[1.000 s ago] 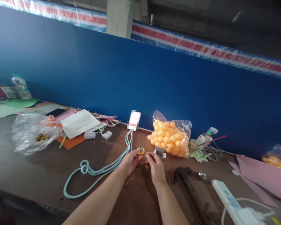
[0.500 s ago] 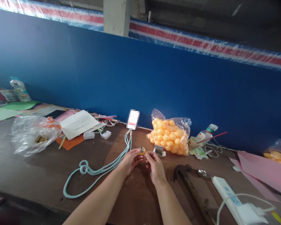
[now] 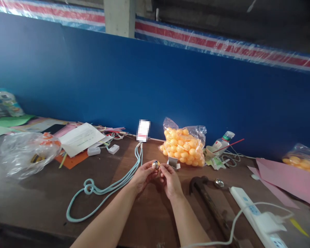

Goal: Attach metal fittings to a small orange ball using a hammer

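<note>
My left hand [image 3: 144, 177] is closed around a small shiny silver round piece [image 3: 155, 164] with a yellowish edge, gripping it between thumb and fingers. From the other side, my right hand [image 3: 171, 180] pinches at the piece's right edge; its fingertips hide exactly what they grip. Both hands are held close together above the brown table. Just behind my right hand stands a small open box [image 3: 173, 162] with its flaps out. A similar shiny silver round thing [image 3: 218, 183] lies to the right, by the head of a claw hammer [image 3: 209, 203].
Behind the hands stands a clear bag of orange balls [image 3: 182, 146]. A light-blue cord [image 3: 111, 188] loops across the left. At right are a white power strip [image 3: 250, 208] with a cable, pink sheets [image 3: 286, 175] and a bottle [image 3: 223, 142]. A blue partition [image 3: 155, 82] closes off the back.
The silver piece has turned in my fingers, showing more of its domed side and less yellow. Both hands stay together, and the camera view has shifted slightly to the right.
</note>
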Motion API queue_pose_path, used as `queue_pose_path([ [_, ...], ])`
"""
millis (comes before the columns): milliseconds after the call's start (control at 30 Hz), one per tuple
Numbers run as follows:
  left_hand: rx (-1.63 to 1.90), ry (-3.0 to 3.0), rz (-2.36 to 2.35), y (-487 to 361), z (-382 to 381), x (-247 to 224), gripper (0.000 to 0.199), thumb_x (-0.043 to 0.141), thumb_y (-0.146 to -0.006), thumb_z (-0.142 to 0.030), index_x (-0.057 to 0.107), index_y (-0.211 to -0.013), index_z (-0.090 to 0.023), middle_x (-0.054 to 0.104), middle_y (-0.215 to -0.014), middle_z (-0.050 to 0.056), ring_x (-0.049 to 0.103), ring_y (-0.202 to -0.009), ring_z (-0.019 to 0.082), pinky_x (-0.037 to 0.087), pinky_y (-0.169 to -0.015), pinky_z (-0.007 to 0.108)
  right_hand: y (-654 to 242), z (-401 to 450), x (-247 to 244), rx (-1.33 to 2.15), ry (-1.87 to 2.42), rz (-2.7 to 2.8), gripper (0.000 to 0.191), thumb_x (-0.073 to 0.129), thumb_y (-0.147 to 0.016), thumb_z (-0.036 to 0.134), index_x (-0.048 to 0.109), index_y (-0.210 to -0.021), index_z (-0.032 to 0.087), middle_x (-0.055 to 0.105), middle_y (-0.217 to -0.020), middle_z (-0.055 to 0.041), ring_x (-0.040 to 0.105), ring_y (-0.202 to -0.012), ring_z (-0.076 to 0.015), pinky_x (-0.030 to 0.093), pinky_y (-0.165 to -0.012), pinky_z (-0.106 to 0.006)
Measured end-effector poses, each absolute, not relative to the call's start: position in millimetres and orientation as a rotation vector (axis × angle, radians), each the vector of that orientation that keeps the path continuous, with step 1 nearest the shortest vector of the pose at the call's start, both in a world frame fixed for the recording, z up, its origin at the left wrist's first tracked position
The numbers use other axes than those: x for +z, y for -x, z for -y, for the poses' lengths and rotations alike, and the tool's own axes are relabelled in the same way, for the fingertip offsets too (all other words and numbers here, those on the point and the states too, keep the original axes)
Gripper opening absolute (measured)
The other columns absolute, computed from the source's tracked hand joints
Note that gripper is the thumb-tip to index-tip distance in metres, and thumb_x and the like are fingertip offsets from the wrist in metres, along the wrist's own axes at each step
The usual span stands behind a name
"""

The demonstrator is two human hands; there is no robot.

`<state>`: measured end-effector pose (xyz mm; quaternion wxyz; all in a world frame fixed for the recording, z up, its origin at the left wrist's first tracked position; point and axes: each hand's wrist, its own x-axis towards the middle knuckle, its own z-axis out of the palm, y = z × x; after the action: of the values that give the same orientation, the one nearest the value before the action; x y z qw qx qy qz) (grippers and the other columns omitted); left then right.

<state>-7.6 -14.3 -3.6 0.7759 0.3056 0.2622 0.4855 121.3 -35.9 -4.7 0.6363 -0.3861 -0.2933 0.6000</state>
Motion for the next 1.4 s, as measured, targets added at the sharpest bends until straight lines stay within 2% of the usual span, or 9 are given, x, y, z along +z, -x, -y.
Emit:
queue_pose_path([
  [267, 1.033, -0.716, -0.577, 7.4, 14.1, -3.2, 0.045, 0.074, -0.071, -0.025, 0.061, -0.112, -0.013, 0.065, -0.103, 0.012, 0.063, -0.079, 0.013, 0.050, -0.074, 0.024, -122.8, 37.5, 0.5, 1.420, 0.875, 0.650, 0.025, 0.078, -0.063, 0.034, 0.066, -0.079, 0.019, 0.051, -0.059, 0.0040, 0.037, -0.050, -0.0062, 0.026, -0.041, -0.018],
  [500, 1.017, -0.719, -0.556, 6.8, 13.7, -1.8, 0.048, 0.076, -0.067, -0.027, 0.063, -0.110, -0.013, 0.065, -0.091, 0.009, 0.060, -0.073, 0.011, 0.047, -0.070, 0.024, -125.9, 37.8, 4.8, 1.462, 0.885, 0.649, 0.025, 0.080, -0.060, 0.032, 0.067, -0.076, 0.018, 0.050, -0.058, 0.0036, 0.034, -0.049, -0.0056, 0.024, -0.041, -0.017],
  [700, 1.017, -0.738, -0.520, 6.3, 15.8, 1.3, 0.046, 0.076, -0.068, -0.028, 0.064, -0.109, -0.012, 0.063, -0.085, 0.007, 0.057, -0.071, 0.010, 0.045, -0.068, 0.022, -127.9, 39.0, 6.1, 1.492, 0.865, 0.611, 0.023, 0.080, -0.061, 0.028, 0.067, -0.077, 0.018, 0.053, -0.066, 0.0042, 0.034, -0.049, -0.0036, 0.022, -0.041, -0.016],
  [1400, 1.007, -0.748, -0.525, 5.0, 16.5, 4.1, 0.044, 0.076, -0.067, -0.029, 0.064, -0.106, -0.012, 0.063, -0.084, 0.007, 0.056, -0.069, 0.010, 0.044, -0.069, 0.024, -131.0, 38.0, 4.7, 1.438, 0.932, 0.694, 0.024, 0.079, -0.060, 0.033, 0.068, -0.076, 0.018, 0.054, -0.062, 0.0028, 0.035, -0.049, -0.0062, 0.023, -0.043, -0.020],
])
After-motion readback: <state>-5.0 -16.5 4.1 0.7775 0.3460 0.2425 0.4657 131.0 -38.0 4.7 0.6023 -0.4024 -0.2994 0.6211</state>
